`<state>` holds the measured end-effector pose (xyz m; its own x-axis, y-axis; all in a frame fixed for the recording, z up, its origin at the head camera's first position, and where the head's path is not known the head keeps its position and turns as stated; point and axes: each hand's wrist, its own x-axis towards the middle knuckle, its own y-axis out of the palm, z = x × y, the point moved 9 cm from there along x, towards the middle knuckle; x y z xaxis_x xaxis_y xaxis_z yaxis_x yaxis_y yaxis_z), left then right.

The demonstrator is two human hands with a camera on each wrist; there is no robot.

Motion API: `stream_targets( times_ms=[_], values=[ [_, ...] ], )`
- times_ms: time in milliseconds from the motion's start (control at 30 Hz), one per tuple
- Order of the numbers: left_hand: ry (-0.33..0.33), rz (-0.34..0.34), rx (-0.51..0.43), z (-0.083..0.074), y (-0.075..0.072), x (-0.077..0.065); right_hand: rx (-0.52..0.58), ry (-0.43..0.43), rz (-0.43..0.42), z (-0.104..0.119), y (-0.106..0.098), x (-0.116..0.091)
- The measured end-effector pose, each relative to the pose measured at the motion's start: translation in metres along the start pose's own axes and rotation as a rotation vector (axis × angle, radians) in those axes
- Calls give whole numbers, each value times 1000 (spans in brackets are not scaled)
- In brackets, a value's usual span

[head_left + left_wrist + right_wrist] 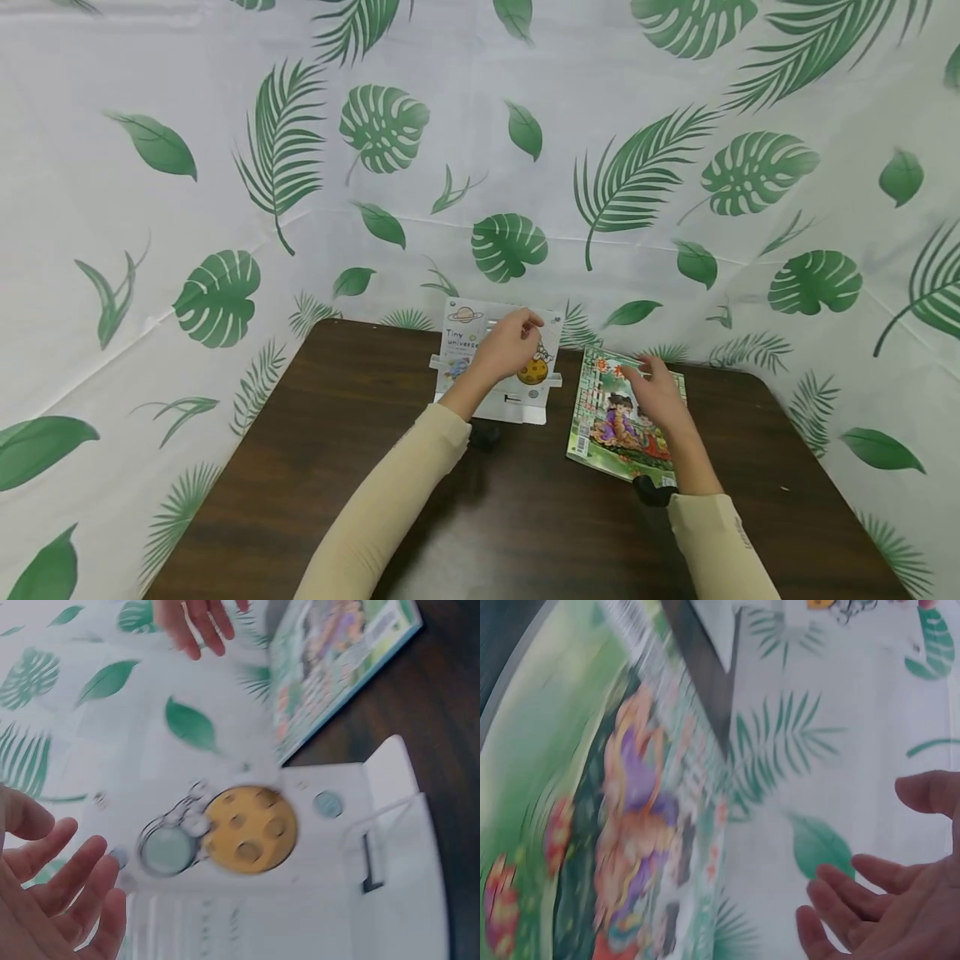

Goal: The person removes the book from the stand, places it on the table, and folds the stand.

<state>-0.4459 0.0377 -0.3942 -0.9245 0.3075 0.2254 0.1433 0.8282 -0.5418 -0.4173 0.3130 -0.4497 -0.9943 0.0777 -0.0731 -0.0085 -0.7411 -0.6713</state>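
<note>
A white book stand (491, 408) printed with "Tiny universe" and an orange moon stands upright at the back of the table. In front of its panel is my left hand (512, 343), fingers loosely bent and nothing in them. The left wrist view shows these fingers (79, 877) beside the panel's top edge, near the moon print (251, 829). Right of the stand lies a green illustrated magazine (615, 425) with figures on its cover. My right hand (656, 392) hovers over its upper right part, holding nothing; its spread fingers (847, 900) show in the right wrist view.
The dark brown wooden table (300, 500) ends at a white cloth (450, 125) with green leaf prints, which hangs behind and at both sides. Black wrist straps (654, 492) sit at the sleeves.
</note>
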Motion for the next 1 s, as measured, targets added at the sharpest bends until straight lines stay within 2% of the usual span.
stream_targets(
  times_ms=[200, 333, 500, 667, 800, 1000],
  values=[
    [9, -59, -50, 9, -37, 1, 106, -52, -151, 18, 1, -1],
    [25, -118, -64, 15, -60, -3, 143, -78, -211, 25, 0, -2],
    [59, -181, -110, 26, -81, -8, 180, -112, -207, 33, 4, 1],
    [80, -352, -125, 47, -102, -13, 198, -139, -190, 38, 15, 5],
    [52, -462, -150, 65, -115, -21, 209, -167, -195, 42, 25, 8],
    [-18, -483, -219, 86, -118, -29, 233, -172, -187, 47, 40, 10]
  ],
)
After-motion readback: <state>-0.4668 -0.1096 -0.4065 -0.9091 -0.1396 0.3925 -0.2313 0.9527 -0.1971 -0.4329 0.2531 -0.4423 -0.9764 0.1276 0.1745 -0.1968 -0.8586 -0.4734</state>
